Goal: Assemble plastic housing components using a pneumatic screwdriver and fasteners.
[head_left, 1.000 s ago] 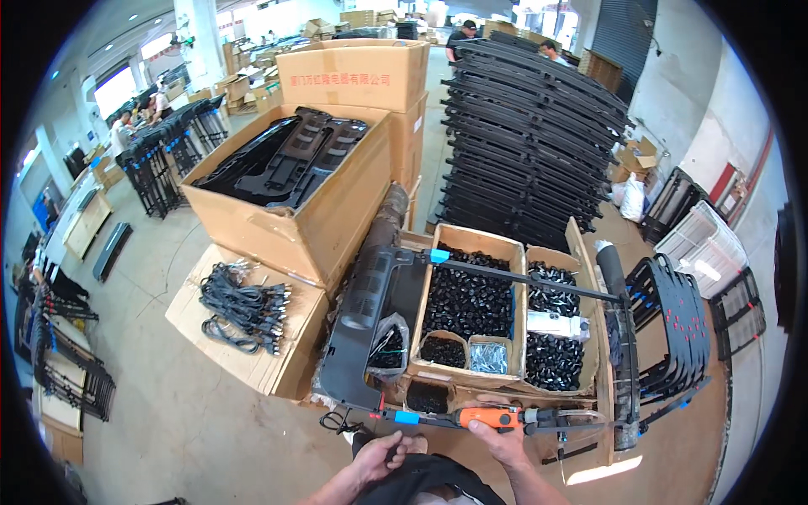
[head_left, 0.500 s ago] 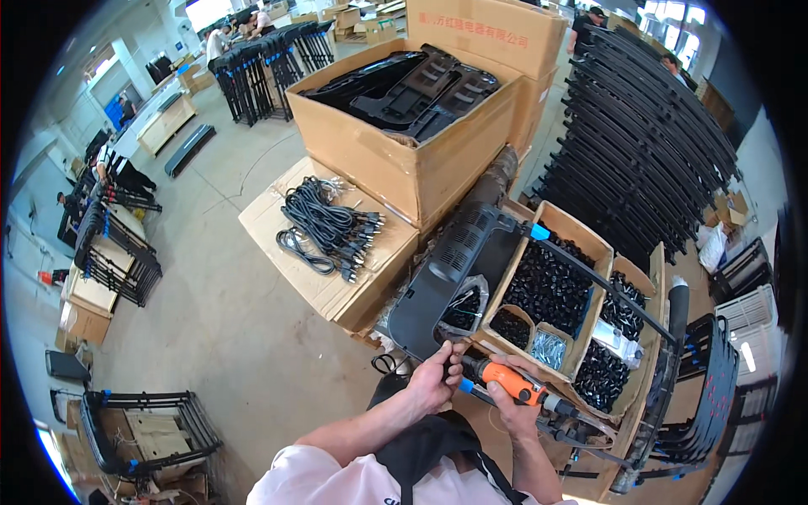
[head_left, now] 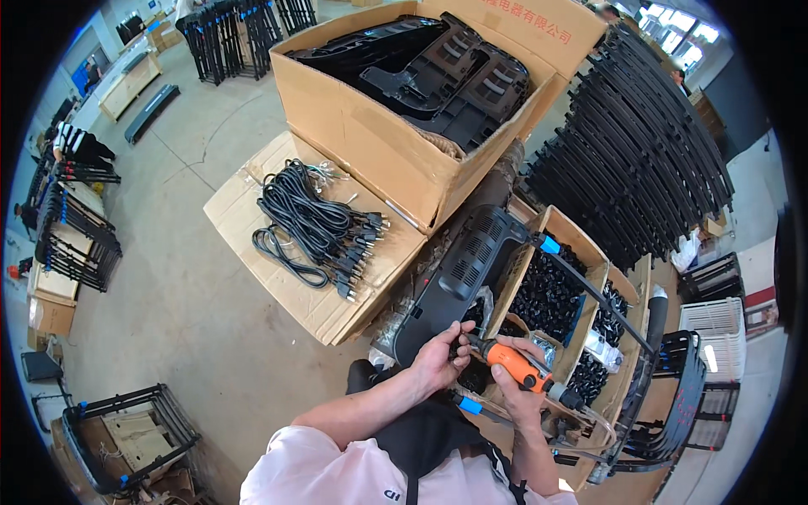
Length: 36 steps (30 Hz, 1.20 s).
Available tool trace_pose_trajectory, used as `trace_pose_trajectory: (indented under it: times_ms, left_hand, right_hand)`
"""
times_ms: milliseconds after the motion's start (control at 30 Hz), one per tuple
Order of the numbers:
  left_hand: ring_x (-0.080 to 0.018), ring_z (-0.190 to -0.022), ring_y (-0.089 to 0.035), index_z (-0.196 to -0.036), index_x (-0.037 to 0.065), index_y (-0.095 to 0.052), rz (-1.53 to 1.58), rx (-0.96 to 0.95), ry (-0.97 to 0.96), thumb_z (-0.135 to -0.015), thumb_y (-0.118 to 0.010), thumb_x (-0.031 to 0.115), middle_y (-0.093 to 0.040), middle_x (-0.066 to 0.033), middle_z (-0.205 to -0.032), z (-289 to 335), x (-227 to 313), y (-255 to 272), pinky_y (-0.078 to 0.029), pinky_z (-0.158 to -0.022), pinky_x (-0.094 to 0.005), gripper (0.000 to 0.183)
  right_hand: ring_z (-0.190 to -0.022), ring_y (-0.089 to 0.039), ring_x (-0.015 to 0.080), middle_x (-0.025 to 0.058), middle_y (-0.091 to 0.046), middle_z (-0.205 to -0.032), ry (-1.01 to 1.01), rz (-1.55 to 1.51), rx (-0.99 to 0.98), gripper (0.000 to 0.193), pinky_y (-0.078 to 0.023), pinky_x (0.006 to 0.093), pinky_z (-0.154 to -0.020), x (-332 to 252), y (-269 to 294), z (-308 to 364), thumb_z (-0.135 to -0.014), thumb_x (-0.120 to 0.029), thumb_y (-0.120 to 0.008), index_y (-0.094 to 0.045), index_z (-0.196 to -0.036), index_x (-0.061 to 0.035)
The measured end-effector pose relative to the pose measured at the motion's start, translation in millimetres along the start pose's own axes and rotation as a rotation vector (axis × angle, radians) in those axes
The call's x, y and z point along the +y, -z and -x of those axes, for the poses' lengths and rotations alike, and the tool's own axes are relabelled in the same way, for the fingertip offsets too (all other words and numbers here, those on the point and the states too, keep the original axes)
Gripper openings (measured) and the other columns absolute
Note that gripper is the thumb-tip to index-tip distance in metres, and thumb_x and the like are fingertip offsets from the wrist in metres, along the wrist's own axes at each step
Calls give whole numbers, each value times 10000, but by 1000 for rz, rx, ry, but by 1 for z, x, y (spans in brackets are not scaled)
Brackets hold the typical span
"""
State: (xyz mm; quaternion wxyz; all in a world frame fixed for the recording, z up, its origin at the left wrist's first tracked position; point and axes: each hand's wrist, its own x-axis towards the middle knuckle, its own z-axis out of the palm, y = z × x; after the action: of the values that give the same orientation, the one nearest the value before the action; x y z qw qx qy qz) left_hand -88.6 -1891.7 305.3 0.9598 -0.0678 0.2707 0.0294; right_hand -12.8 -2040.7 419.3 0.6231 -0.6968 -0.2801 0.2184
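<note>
While the right hand [head_left: 515, 389] wraps its fingers tight around a chunky orange plastic electric screwdriver [head_left: 520, 368], the left hand [head_left: 439, 358] sits just beside the tool's tip, fingers curled in and pinching at something too small to make out. Both hands meet right at the lower end of a long black moulded plastic panel [head_left: 465, 265] with ribbed vent slots, smooth and slightly glossy, which leans up against a big brown corrugated cardboard box [head_left: 362, 139]. That box is stuffed with more black plastic shells, all angular ribs and cutouts.

Just right of the hands there's a low divided cardboard tray [head_left: 589, 273] packed with small shiny black plastic parts, with a thin black metal bar [head_left: 593, 290] tipped with blue caps lying across it. Off to the left, a tangled bundle of black rubbery power cords [head_left: 307, 223] lies on a flattened cardboard sheet [head_left: 244, 202] on the smooth grey concrete floor. Behind the tray stands a tall stack of curved black frames [head_left: 640, 143], matte and slatted.
</note>
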Motion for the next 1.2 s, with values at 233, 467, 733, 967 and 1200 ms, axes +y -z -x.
trace_pose_trajectory:
  times_ms: [233,467,733,967,1200]
  left_hand:
    - [-107,-716,-510,-1365,49,-598,-15,-50,-7,-1143,-463,332,-540,13,-863,-13,41,-12,-396,-567,-238,384]
    - [-108,-720,-519,-1388,46,-604,29,5,-45,-1143,-463,341,-542,20,-866,-22,57,-29,-409,-593,-241,408]
    - [-90,-708,-523,-1373,66,-591,-244,-112,-69,-1122,-520,224,-600,5,-897,-19,65,-7,-395,-585,-227,306]
    - [-100,-628,-488,-1211,61,-638,-429,20,-112,-1114,-488,167,-602,-42,-852,-16,84,3,-356,-519,-240,208]
    - [-240,-756,-653,-1233,68,-654,-1423,252,-627,-1059,-572,262,-687,-110,-887,-17,127,-5,-497,-633,-349,273]
  right_hand:
    - [-1220,-643,254,168,-658,-1324,-41,4,32,507,-514,404,-1085,-10,-31,-48,-882,-1,-765,-550,-1340,-29]
    - [-1201,-652,259,178,-690,-1273,-80,49,113,544,-486,424,-1104,-4,-50,-81,-861,-50,-769,-540,-1354,-22]
    - [-1213,-644,250,166,-663,-1319,-83,55,83,545,-511,405,-1080,-4,-57,-117,-872,6,-767,-526,-1360,-25]
    - [-1212,-639,237,150,-659,-1310,-115,74,30,510,-507,395,-1084,-1,-62,-141,-888,18,-749,-537,-1349,-34]
    - [-1224,-634,239,151,-656,-1321,-122,95,-19,507,-501,395,-1094,7,-65,-156,-898,-26,-760,-538,-1354,-35]
